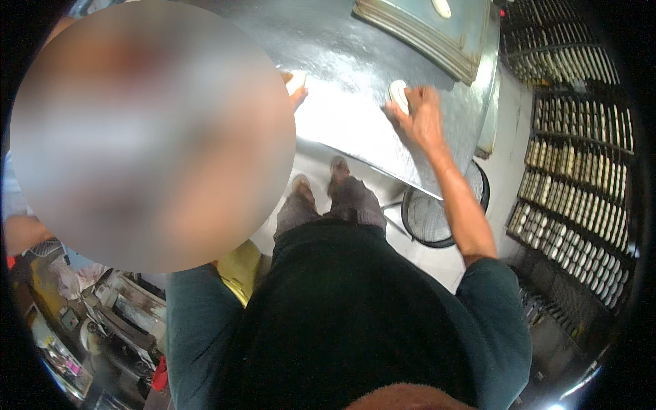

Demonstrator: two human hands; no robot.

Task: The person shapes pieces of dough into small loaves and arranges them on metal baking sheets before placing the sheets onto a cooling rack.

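Observation:
On the shiny metal table [342, 48], my right hand [424, 116] grips a pale oval piece [398, 92], perhaps dough, with bent fingers at its right side; the hand is slightly smeared by motion. Farther left, my left hand [298, 96] has its fingers on another pale piece [295, 82]. Most of that hand and its forearm are hidden by a large blurred patch, so its full grip cannot be made out.
Stacked metal trays [424, 34] with a pale piece on top lie at the back. Racks [574, 178] of many pale oval pieces line the right. A round mesh object [427, 215] sits under the table edge. Another person's arm [24, 236] shows at far left, near cluttered machinery [126, 314].

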